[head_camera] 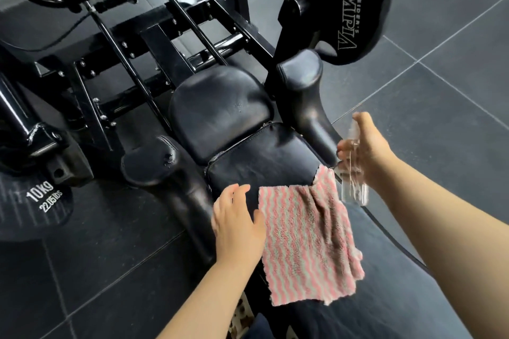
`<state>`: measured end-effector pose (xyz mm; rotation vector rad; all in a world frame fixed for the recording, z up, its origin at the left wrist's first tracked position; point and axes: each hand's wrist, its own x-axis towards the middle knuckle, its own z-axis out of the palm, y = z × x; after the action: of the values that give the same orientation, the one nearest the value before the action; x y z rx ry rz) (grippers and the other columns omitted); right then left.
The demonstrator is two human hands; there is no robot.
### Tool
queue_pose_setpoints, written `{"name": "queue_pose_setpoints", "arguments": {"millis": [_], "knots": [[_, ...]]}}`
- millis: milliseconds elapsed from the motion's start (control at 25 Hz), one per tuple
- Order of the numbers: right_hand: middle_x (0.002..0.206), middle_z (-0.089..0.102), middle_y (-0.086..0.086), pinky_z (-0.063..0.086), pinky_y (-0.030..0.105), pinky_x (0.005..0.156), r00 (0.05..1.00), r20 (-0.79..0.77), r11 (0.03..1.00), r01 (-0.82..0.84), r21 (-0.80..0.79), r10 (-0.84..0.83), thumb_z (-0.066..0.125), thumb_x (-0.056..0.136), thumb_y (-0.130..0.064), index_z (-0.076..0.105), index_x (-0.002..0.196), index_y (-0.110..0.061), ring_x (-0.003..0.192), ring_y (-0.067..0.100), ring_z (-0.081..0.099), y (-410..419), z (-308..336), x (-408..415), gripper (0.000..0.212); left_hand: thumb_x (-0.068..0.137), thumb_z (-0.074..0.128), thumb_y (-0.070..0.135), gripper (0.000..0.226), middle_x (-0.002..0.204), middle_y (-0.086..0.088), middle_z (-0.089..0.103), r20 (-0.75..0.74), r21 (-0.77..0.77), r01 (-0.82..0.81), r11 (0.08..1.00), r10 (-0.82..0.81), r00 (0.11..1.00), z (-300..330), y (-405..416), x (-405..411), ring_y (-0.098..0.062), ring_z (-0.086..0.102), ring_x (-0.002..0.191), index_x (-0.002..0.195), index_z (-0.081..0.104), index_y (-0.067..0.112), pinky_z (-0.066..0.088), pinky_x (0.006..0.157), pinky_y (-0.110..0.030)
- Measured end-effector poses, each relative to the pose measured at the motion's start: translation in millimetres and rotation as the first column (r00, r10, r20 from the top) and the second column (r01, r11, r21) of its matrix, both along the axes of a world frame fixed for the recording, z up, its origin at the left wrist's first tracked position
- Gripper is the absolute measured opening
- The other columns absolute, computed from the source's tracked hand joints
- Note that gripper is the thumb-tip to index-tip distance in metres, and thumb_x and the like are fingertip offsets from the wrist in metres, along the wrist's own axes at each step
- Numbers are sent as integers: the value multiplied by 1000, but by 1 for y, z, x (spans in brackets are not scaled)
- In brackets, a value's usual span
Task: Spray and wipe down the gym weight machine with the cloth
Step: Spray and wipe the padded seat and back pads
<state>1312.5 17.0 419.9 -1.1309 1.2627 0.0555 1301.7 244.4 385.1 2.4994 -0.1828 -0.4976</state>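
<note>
A pink-and-white striped cloth (307, 239) lies spread over the near end of the black padded bench of the weight machine (220, 110). My left hand (237, 217) hovers flat at the cloth's left edge, fingers apart, holding nothing. My right hand (366, 148) grips a clear spray bottle (354, 170) upright, just right of the cloth's far corner and beside the right arm pad (303, 77). The bottle's nozzle sits under my forefinger, pointing toward the pads.
A left arm pad (151, 162) stands beside the seat. A 10 kg plate (35, 201) lies on the dark tiled floor at left. A large black Olympia plate (355, 5) hangs at the upper right. Black frame bars (132, 36) cross behind the seat.
</note>
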Motion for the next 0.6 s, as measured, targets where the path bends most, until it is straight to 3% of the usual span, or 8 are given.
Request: {"name": "queue_pose_setpoints", "arguments": {"millis": [80,240,320,440,520,600], "knots": [[60,52,5,35,26,55,999,-49,1000,9,-30,-10,48,82,-66,53,72,-9,48,20,42,-1,-5,-24,58,92,52,19,46,142,7,33,-63,3,-3,1000,3,998,-6,-1,-15,-14,26,132,136,39,24,19,109,-29],[58,49,5,30,23,52,994,-105,999,42,7,-41,48,83,-61,50,67,-10,46,19,37,1,-15,-62,54,91,53,19,51,142,3,32,-273,-1,-67,998,65,960,-26,-1,-49,-19,31,132,139,35,21,28,107,-33],[61,51,5,31,25,53,994,-85,997,76,13,-75,47,84,-58,50,68,-9,48,20,39,0,-17,-72,51,91,55,20,54,138,-2,36,-419,-65,-160,985,118,900,-39,-1,-66,-22,40,128,140,31,16,36,103,-33],[64,57,7,40,29,57,997,-58,998,52,-27,-54,49,82,-67,57,74,-6,53,22,48,0,-23,-99,61,91,58,26,61,126,-5,49,-592,-55,-335,940,240,770,-47,1,-88,-19,52,106,140,26,10,43,83,-28],[72,59,9,43,32,63,998,-56,998,-30,-55,27,54,78,-68,58,77,-5,62,24,53,4,-31,-128,63,90,60,28,62,122,-6,50,-589,19,-357,934,299,751,-50,4,-99,-20,52,103,138,27,7,42,85,-30],[79,55,10,41,32,63,989,-33,983,-146,-115,143,73,64,-53,56,85,-9,68,23,51,13,-43,-159,52,88,63,27,67,133,-11,43,-546,79,-413,907,386,744,-54,10,-108,-26,47,116,141,27,7,41,96,-36]]}}
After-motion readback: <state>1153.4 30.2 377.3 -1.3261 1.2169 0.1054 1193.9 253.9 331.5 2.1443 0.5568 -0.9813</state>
